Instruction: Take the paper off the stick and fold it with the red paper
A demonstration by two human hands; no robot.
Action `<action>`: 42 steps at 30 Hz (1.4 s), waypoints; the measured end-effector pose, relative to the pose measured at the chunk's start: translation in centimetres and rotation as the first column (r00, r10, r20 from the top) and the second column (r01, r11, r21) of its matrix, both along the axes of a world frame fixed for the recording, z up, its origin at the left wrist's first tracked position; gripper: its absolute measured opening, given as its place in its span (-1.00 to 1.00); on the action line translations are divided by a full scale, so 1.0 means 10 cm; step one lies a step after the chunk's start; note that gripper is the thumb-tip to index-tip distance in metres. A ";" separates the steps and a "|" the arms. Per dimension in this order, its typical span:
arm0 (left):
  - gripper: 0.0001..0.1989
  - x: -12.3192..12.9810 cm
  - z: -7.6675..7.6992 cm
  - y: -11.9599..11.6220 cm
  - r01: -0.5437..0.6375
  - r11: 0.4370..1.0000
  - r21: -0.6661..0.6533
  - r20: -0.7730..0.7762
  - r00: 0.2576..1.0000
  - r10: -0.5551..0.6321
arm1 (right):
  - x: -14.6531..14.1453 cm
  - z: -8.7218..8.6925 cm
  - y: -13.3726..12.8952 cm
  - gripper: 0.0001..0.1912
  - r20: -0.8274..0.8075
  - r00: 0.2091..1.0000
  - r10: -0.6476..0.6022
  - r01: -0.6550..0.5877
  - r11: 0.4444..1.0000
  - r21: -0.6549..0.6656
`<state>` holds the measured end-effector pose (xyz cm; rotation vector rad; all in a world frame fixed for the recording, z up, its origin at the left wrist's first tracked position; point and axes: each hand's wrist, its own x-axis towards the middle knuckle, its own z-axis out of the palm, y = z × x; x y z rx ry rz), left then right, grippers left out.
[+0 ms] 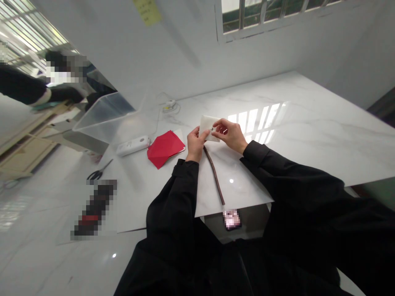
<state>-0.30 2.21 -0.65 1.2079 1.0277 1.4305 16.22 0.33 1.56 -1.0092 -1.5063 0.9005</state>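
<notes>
A flat white square, like a paper or a thin pouch, is held up over the table, its material unclear. My left hand grips its lower left side, thumb in front. My right hand is curled at its right side. Between that hand's thumb and index fingertips sits a small round shiny piece, against the white square; whether it is attached there I cannot tell. Below my hands a thin brown stick lies on the table, running towards the front edge.
Red paper and a white power strip lie left of my hands. Further left are black scissors and a clear plastic bin. A phone-like object rests below the table's front edge. Another person's sleeve shows far left.
</notes>
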 end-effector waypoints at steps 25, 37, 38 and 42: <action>-0.71 0.03 -0.01 0.01 -0.022 0.996 0.086 -0.119 0.992 0.032 | 0.01 -0.05 0.05 -0.80 0.033 0.999 0.008 -0.009 1.000 0.023; -0.73 -0.12 -0.07 0.11 -0.383 0.915 0.123 -0.035 0.920 0.390 | 0.29 -0.22 0.32 -0.96 0.561 0.824 -0.081 -0.009 0.988 0.155; -0.72 -0.12 -0.07 0.11 -0.391 0.913 0.121 -0.025 0.918 0.396 | 0.31 -0.23 0.33 -0.95 0.611 0.788 -0.079 -0.020 0.988 0.153; -0.71 -0.11 -0.07 0.11 -0.398 0.910 0.119 -0.003 0.916 0.401 | 0.33 -0.20 0.33 -0.90 0.700 0.709 -0.086 -0.044 0.985 0.166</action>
